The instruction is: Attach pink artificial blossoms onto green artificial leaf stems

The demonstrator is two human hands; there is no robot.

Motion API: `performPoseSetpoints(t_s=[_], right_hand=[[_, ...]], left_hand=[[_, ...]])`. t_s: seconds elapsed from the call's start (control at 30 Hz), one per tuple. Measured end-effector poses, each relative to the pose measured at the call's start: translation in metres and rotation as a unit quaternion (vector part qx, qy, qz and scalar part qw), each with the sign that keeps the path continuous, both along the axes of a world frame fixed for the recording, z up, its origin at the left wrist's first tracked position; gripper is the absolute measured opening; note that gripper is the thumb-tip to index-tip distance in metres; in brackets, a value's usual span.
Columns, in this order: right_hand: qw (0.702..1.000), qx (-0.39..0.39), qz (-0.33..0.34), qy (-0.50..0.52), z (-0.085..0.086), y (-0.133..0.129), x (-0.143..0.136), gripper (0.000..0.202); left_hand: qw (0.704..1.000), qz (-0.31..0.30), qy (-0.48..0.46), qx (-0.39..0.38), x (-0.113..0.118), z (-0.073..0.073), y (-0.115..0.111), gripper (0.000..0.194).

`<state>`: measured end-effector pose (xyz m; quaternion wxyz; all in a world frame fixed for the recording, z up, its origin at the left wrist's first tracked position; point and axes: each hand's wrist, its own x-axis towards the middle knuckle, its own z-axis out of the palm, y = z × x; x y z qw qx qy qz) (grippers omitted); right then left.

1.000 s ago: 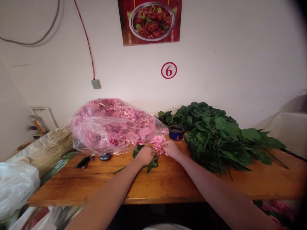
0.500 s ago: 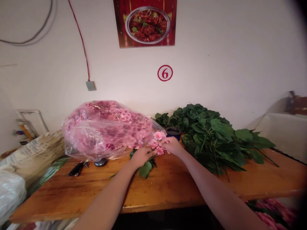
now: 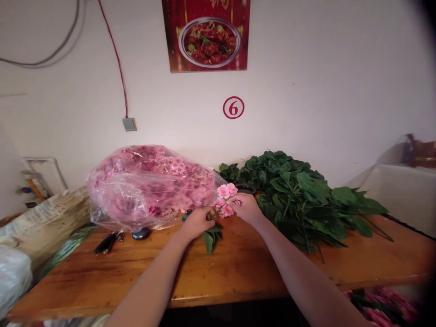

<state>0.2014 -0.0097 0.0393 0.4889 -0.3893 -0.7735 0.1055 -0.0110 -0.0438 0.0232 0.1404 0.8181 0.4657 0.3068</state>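
My left hand [image 3: 200,221] is closed around the stem of a green leaf sprig [image 3: 211,238], whose leaves hang below and behind the fingers. My right hand [image 3: 245,208] pinches a small cluster of pink artificial blossoms [image 3: 224,192] just right of it. Thin stems show between the two hands, but how they join is hard to make out. Left of the hands lies a clear plastic bag [image 3: 112,206] full of pink blossoms. A dark round container [image 3: 245,187] stands partly hidden behind my right hand.
A large heap of green leaf stems [image 3: 299,190] covers the table's right side. Black-handled pliers or cutters [image 3: 105,243] and a dark oval object [image 3: 141,233] lie on the wooden table [image 3: 238,272] at left. More pink flowers [image 3: 381,306] are below the right edge.
My left fingers have curled in tighter and drawn slightly left, away from the blossoms. The pink cluster stays in my right hand, and the leaves below have turned. The view has tilted up slightly.
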Motion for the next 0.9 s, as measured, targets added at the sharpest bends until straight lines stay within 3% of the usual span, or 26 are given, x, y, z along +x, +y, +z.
performPoseSetpoints(t_s=[0.13, 0.4, 0.63, 0.9], right_hand=[[0.999, 0.032, 0.021, -0.001, 0.004, -0.004, 0.002, 0.015], [0.996, -0.058, 0.042, 0.056, 0.003, -0.003, 0.002, 0.020], [0.992, -0.099, -0.013, 0.071, -0.002, 0.004, 0.000, 0.020], [0.998, -0.034, -0.051, 0.031, -0.002, 0.007, 0.001, 0.018]], left_hand=[[1.000, 0.010, 0.005, 0.015, 0.000, 0.000, 0.000, 0.009], [1.000, -0.009, -0.011, 0.024, 0.001, 0.000, -0.001, 0.007], [0.999, 0.025, -0.015, 0.023, 0.002, 0.004, -0.005, 0.020], [0.998, 0.020, 0.038, 0.044, 0.006, 0.013, -0.016, 0.027]])
